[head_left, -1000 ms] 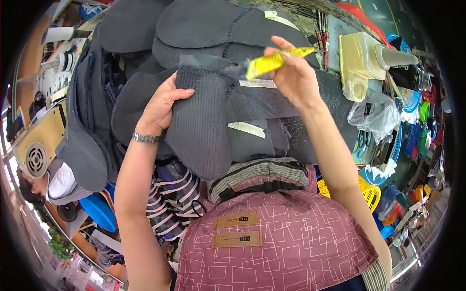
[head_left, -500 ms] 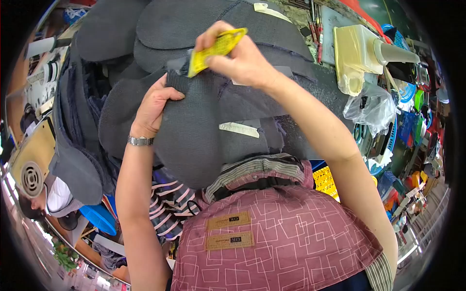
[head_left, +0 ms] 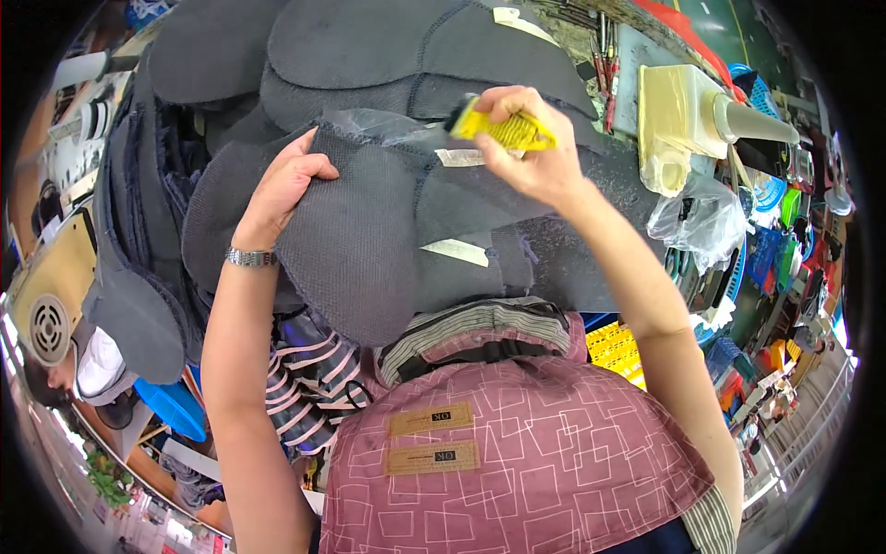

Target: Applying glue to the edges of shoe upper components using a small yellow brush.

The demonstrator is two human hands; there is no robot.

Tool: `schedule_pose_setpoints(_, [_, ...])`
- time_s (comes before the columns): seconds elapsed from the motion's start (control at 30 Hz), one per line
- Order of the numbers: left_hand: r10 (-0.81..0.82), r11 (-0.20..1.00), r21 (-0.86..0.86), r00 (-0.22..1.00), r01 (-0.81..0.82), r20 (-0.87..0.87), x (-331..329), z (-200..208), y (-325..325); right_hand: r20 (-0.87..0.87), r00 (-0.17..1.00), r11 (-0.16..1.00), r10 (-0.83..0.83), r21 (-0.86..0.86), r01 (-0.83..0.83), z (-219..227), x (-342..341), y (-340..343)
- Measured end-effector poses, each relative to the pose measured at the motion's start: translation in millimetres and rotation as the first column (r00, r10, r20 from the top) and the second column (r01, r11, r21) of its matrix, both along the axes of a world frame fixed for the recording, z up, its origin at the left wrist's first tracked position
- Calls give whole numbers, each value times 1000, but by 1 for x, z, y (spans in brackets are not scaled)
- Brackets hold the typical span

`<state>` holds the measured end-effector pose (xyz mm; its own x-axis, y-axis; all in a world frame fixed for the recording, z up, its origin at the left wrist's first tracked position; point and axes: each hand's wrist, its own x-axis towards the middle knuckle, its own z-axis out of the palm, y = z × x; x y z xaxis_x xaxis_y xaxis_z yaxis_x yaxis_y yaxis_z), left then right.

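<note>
My left hand (head_left: 280, 196) grips the left edge of a dark grey, sole-shaped fabric piece (head_left: 358, 245), thumb on top. Its rounded end points toward me, and its frayed far edge lifts off the layers beneath. To the right of that edge, my right hand (head_left: 544, 152) is closed around a yellow tool (head_left: 508, 131) that looks like a brush with a dark end. The tool is held in the air, apart from the piece. Under and beyond lie several more grey sole-shaped pieces (head_left: 346, 42), overlapping, with pale strips (head_left: 457, 251) between some of them.
On the right stands a cream plastic container (head_left: 678, 115) with a grey tube, beside a clear plastic bag (head_left: 699, 222). Pen-like tools (head_left: 606, 69) lie at the far edge. More grey pieces (head_left: 143, 319) hang at the left. Another person (head_left: 97, 369) is at far left.
My right hand has moved right with the yellow tool, away from the piece's far edge. That edge now spreads wider and flatter, while my left hand keeps its grip.
</note>
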<state>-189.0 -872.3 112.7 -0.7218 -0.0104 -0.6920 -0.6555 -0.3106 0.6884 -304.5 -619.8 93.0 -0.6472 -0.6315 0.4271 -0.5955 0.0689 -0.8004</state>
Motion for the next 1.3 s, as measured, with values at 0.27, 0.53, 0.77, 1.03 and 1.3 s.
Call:
schedule_pose_setpoints(0.27, [87, 819, -562, 993, -114, -75, 34, 106, 12, 168, 970, 984, -175, 14, 175, 15, 14, 58])
schedule_pose_setpoints(0.53, [556, 711, -328, 783, -622, -280, 227, 229, -190, 576, 664, 807, -477, -11, 590, 12, 18, 192])
schedule_pose_setpoints(0.77, [-170, -651, -753, 985, -93, 25, 172, 172, -113, 662, 545, 765, -515, 69, 640, 10, 47, 209])
schedule_pose_setpoints(1.03, [-939, -284, -949, 158, 137, 304, 96, -16, 81, 634, 589, 810, -502, 105, 577, 18, 33, 218])
schedule_pose_setpoints(1.3, [-928, 274, -933, 191, -233, -320, 63, -36, 202, 323, 586, 658, -743, 192, 728, 1, -1, 280])
